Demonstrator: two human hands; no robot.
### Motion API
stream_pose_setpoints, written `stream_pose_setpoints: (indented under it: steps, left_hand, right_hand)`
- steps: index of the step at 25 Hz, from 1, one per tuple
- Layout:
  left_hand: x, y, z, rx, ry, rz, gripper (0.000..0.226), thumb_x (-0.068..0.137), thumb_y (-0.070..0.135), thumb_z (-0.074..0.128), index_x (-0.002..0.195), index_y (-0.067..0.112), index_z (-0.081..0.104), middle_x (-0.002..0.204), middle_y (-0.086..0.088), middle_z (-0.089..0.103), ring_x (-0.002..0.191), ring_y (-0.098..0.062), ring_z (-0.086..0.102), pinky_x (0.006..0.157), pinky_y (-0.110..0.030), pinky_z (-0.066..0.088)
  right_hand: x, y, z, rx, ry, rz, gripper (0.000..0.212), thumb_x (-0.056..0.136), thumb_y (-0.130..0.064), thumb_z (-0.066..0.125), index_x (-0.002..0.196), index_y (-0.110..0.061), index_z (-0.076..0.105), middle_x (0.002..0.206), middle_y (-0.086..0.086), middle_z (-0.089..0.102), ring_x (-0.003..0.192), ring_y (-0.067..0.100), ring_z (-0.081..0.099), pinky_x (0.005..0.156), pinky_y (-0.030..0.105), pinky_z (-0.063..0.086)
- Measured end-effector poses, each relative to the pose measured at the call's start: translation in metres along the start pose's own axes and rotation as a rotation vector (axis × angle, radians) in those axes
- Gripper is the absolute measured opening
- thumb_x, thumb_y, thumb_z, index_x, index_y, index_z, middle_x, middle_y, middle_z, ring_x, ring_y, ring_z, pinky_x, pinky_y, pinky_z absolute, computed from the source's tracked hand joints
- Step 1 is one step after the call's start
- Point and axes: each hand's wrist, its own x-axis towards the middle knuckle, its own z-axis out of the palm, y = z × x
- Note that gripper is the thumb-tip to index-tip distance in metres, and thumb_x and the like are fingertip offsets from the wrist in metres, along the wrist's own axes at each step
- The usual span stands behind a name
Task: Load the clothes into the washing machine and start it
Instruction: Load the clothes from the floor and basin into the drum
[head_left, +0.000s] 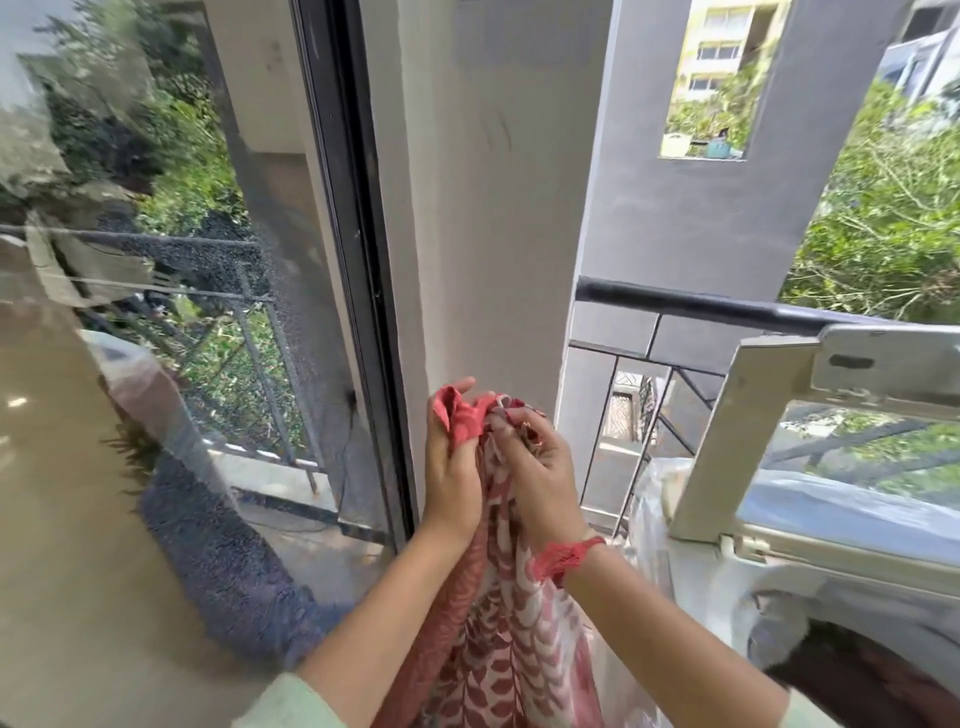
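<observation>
Red-white leaf-print cloth (511, 623) — bunched, hanging; washer (810, 566) lid up.

Bright daylight, pouring in from the open right side past the black metal balcony railing (727, 307). Washed out on the pale yellow building (727, 36) and sunlit green foliage (883, 208) outside. Evenly soft on the off-white plastered pillar (483, 234), without hard shadows. Strongly mirrored in the dark-framed sliding glass door (156, 234) at left, with greenery ghosted over a dim interior. Bowed by the wide lens toward the edges — plainly so in the leaning door frame. Slightly smeared around left hand (451, 467), right hand (540, 467) and red-and-white leaf-print cloth (509, 649) — mushy in the lower right corner.
</observation>
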Motion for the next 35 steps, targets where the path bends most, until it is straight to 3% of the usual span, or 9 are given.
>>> stream_pose_setpoints:
  steps: [4, 9, 13, 16, 19, 20, 25, 31, 35]
  left_hand:
    - [-0.005, -0.014, -0.021, -0.145, -0.111, -0.156, 0.051, 0.081, 0.032, 0.049, 0.121, 0.001, 0.055, 0.12, -0.02, 0.06, 0.117, -0.033, 0.054, 0.102, -0.046, 0.041]
    - [-0.008, 0.0, -0.015, 0.246, -0.05, -0.022, 0.025, 0.088, 0.007, 0.06, 0.105, 0.026, 0.056, 0.105, 0.004, 0.063, 0.098, -0.003, 0.062, 0.088, -0.018, 0.048]
    - [-0.001, 0.004, -0.021, 0.395, -0.114, 0.102, 0.028, 0.084, -0.005, 0.062, 0.104, 0.014, 0.058, 0.1, 0.001, 0.064, 0.095, -0.005, 0.062, 0.087, -0.02, 0.048]
    - [0.012, 0.031, -0.027, 0.402, -0.063, 0.169, 0.038, 0.084, -0.013, 0.057, 0.095, 0.024, 0.056, 0.092, 0.009, 0.064, 0.089, 0.006, 0.06, 0.086, -0.016, 0.046]
    - [0.03, 0.072, -0.039, 0.408, -0.055, 0.283, 0.045, 0.083, -0.018, 0.051, 0.093, 0.026, 0.053, 0.088, 0.018, 0.064, 0.09, 0.009, 0.059, 0.086, -0.012, 0.044]
    - [0.035, 0.085, -0.045, 0.396, -0.023, 0.297, 0.043, 0.085, -0.016, 0.051, 0.093, 0.026, 0.054, 0.088, 0.017, 0.064, 0.089, 0.008, 0.059, 0.087, -0.014, 0.045]
    - [0.055, 0.149, -0.096, 0.285, 0.305, 0.409, 0.029, 0.085, -0.002, 0.059, 0.079, 0.026, 0.057, 0.072, 0.025, 0.061, 0.074, 0.009, 0.054, 0.083, -0.013, 0.044]
    - [0.068, 0.151, -0.136, 0.136, 0.569, 0.336, 0.02, 0.082, 0.004, 0.064, 0.084, 0.023, 0.058, 0.092, 0.003, 0.056, 0.089, -0.011, 0.054, 0.092, -0.029, 0.046]
    - [0.063, 0.11, -0.111, 0.135, 0.685, 0.205, 0.014, 0.085, 0.017, 0.067, 0.085, 0.024, 0.054, 0.095, 0.008, 0.059, 0.092, -0.01, 0.057, 0.092, -0.029, 0.049]
  right_hand:
    - [-0.001, -0.002, -0.008, 0.057, -0.161, 0.16, 0.028, 0.078, -0.033, 0.06, 0.098, -0.014, 0.07, 0.116, 0.019, 0.061, 0.112, 0.031, 0.058, 0.102, 0.048, 0.043]
    - [0.002, -0.019, -0.018, 0.122, -0.311, 0.251, 0.035, 0.071, -0.019, 0.042, 0.097, -0.013, 0.066, 0.111, 0.001, 0.054, 0.109, 0.015, 0.053, 0.106, 0.034, 0.039]
    - [0.001, -0.016, -0.038, -0.339, -0.194, -0.091, 0.021, 0.081, -0.029, 0.063, 0.1, -0.037, 0.064, 0.102, -0.005, 0.045, 0.082, 0.013, 0.053, 0.078, 0.026, 0.049]
    - [-0.008, -0.002, -0.057, -0.154, -0.399, 0.096, 0.044, 0.074, -0.026, 0.077, 0.113, -0.029, 0.057, 0.108, 0.001, 0.058, 0.084, 0.016, 0.064, 0.078, 0.028, 0.054]
    - [-0.026, 0.057, -0.074, -0.682, -0.86, 0.399, 0.021, 0.076, -0.02, 0.075, 0.093, -0.016, 0.064, 0.088, 0.0, 0.068, 0.075, 0.011, 0.066, 0.066, 0.029, 0.054]
    - [-0.031, 0.08, -0.077, -0.923, -0.923, 0.416, 0.015, 0.077, -0.023, 0.071, 0.086, -0.014, 0.064, 0.084, 0.002, 0.068, 0.071, 0.015, 0.064, 0.068, 0.043, 0.053]
    - [-0.055, 0.156, -0.109, -1.316, -1.056, 0.515, 0.033, 0.083, -0.034, 0.06, 0.107, -0.011, 0.067, 0.105, 0.01, 0.067, 0.095, 0.027, 0.061, 0.081, 0.028, 0.049]
    - [-0.032, 0.137, -0.116, -0.425, -0.191, 0.659, 0.026, 0.095, -0.007, 0.044, 0.085, -0.016, 0.066, 0.1, 0.018, 0.069, 0.086, 0.031, 0.065, 0.082, 0.039, 0.053]
    - [0.028, 0.026, -0.091, 0.394, -0.073, 0.549, 0.038, 0.097, -0.022, 0.041, 0.123, 0.004, 0.047, 0.123, 0.026, 0.059, 0.109, 0.037, 0.061, 0.095, 0.048, 0.048]
